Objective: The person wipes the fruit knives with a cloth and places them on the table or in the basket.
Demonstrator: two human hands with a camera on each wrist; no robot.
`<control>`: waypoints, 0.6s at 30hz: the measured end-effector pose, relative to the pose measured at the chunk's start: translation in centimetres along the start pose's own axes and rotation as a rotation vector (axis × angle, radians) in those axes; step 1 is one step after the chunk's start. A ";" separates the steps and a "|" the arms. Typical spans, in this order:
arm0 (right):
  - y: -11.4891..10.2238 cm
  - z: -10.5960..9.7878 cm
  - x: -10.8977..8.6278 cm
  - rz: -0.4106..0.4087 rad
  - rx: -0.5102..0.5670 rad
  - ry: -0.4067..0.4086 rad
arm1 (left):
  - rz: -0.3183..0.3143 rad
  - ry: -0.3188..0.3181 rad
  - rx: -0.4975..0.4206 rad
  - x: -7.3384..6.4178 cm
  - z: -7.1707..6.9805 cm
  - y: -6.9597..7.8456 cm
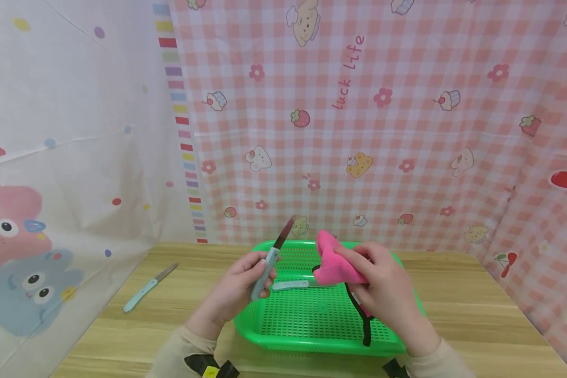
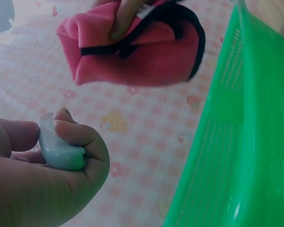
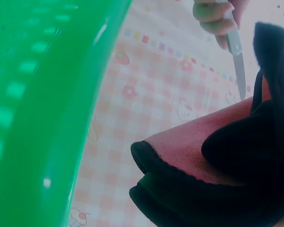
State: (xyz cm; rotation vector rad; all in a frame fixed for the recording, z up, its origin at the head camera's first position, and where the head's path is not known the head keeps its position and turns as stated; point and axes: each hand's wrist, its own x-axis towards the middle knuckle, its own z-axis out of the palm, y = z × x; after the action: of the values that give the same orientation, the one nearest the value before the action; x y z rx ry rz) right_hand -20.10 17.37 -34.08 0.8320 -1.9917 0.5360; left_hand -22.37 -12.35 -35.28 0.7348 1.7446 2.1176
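Observation:
My left hand [image 1: 241, 283] grips a small knife [image 1: 265, 274] by its pale blue handle, the blade pointing up and away to the right. In the left wrist view the fingers and thumb wrap the handle [image 2: 61, 146]. A folded pink cloth [image 1: 336, 262] with black edging is pinched in my right hand [image 1: 382, 283], close to the right of the blade. Both hands are above a green plastic basket [image 1: 318, 345]. Inside it lies another knife with a pale blue handle [image 1: 290, 285], its blade partly hidden behind the cloth.
A third knife [image 1: 150, 287] with a pale blue handle lies on the wooden table [image 1: 472, 315] to the left of the basket. A pink checked curtain [image 1: 283, 131] hangs behind the table, and a white patterned one [image 1: 75, 157] hangs on the left.

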 end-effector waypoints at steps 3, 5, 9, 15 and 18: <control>-0.3 0.4 0.2 -0.015 0.006 0.012 | 0.006 -0.032 -0.061 0.3 0.5 -0.2; -0.7 0.6 0.3 -0.026 0.010 0.021 | 0.006 -0.046 -0.090 0.6 0.8 -0.4; -1.4 1.2 0.6 -0.035 0.022 0.020 | -0.007 -0.065 -0.125 1.0 1.6 -0.9; -2.4 2.2 1.0 -0.081 0.003 0.014 | -0.042 -0.097 -0.174 1.4 2.8 -1.7; -2.7 2.4 1.1 -0.089 -0.011 0.014 | -0.041 -0.109 -0.186 1.6 3.1 -1.9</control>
State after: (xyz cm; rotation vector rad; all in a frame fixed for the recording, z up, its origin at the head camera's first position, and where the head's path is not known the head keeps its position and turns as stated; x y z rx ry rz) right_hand -19.95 13.59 -34.27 0.9032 -1.9340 0.4784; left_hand -22.07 -8.54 -36.42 0.7404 1.4719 2.1335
